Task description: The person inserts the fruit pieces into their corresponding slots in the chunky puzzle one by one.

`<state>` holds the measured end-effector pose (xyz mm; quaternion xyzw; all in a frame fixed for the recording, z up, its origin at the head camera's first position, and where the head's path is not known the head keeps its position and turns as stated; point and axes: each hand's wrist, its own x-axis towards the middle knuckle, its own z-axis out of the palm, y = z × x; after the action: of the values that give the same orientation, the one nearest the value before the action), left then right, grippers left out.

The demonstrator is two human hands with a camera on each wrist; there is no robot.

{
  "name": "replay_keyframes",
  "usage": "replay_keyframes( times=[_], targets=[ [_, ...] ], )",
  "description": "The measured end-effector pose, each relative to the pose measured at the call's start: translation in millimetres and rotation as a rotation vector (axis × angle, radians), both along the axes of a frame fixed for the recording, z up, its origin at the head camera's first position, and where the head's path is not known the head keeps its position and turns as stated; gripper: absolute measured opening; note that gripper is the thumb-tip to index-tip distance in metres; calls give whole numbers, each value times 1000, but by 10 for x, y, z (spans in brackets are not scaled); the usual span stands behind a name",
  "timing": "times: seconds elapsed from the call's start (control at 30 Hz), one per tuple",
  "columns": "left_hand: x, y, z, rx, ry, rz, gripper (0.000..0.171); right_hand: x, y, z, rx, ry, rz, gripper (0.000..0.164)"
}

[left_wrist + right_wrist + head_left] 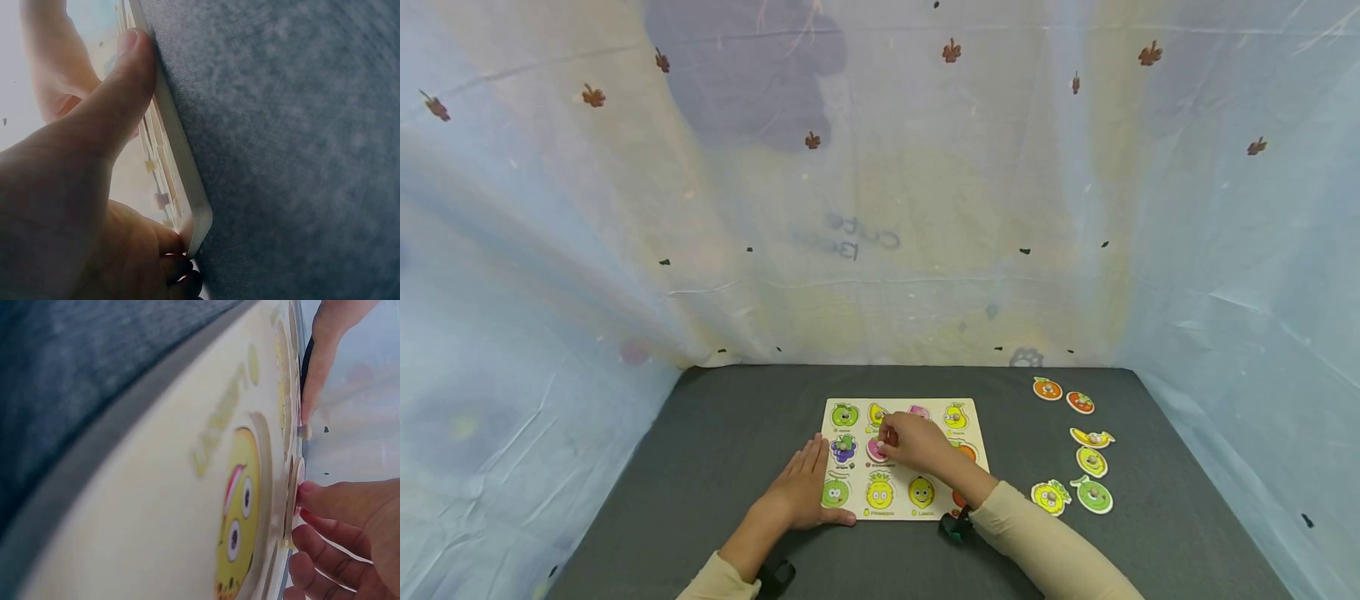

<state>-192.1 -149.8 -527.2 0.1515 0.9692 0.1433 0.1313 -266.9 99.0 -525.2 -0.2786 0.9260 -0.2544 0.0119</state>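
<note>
A cream wooden fruit puzzle board [901, 502] lies on the dark table. My left hand [801, 487] rests along its left side with straight fingers, the thumb at the front edge. Reaching over the board from the right, my right hand [919, 443] pinches a pink round fruit piece [876, 451] by its knob at the middle row. In the right wrist view the pink piece [301, 470] stands right at its recess under thumb and fingertips. A grape piece [843, 448] and a green apple piece [845, 415] are on the board's left column. The lemon recess [240, 512] shows its printed face.
Right of the board lie loose knobbed pieces: an orange [1047, 389], a red-orange fruit [1080, 403], a banana [1092, 437], a round yellow-green fruit [1092, 462], a pineapple [1049, 497] and a green melon [1093, 496]. A patterned curtain [925, 317] hangs behind the table.
</note>
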Motion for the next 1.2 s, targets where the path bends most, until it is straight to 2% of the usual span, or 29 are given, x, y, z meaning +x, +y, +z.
replay_keyframes(
  times=[0.17, 0.33, 0.53, 0.6, 0.83, 0.87, 0.93, 1.2],
  targets=[
    [-32, -28, -81, 9, -8, -1, 141, 2, -4, 0, 0, -6, 2, 17],
    [-81, -64, -230, 23, 19, -10, 144, 3, -3, -6, -2, -12, -4, 19],
    [-56, -66, -152, 49, 13, -12, 145, 10, -7, 13, -11, -22, 0, 18],
    [-71, -78, -199, 52, 25, -14, 145, 13, -7, 21, -11, -22, 2, 18],
    [-61, -53, -172, 34, 8, 3, 142, 21, -4, 27, -13, -31, -3, 18],
    [-70, -63, -209, 39, 13, -1, 143, 19, -4, 23, -13, -34, -3, 18],
    [-70, -65, -204, 41, 11, -6, 144, 13, -5, 14, -10, -42, -5, 18],
    [0, -1, -6, 6, -10, 0, 138, 7, -10, -4, -4, -39, 1, 18]
  ],
)
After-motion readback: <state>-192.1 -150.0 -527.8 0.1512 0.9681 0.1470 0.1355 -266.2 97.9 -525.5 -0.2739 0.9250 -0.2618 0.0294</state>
